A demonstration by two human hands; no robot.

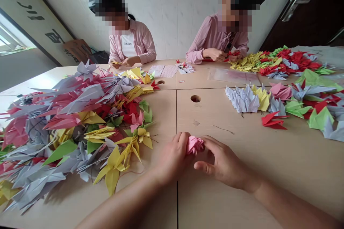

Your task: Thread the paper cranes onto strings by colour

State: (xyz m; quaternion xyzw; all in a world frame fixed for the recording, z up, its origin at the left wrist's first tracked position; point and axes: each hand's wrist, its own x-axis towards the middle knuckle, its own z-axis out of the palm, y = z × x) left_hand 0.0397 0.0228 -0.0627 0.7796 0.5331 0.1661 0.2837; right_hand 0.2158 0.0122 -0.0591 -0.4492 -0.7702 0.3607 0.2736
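A small bundle of pink folded paper (195, 145) is gripped in my left hand (174, 154), low over the middle of the table. Its layered, pointed edges stick out past my fingers, and the rest of it is hidden by them. My right hand (225, 164) is on the other side, its index fingertip at the bundle's right edge. The thumb of that hand hangs apart, leaving a gap below the paper. Left of my hands lies a yellow folded paper flower (111, 168) at the edge of a large heap.
A large heap of paper flowers (88, 96) covers the left side. White folded pieces (243, 99) and a red one (274, 121) lie at right, before more piles. A round hole (195, 98) pierces the table. Two people (133, 41) sit opposite, handling folded paper.
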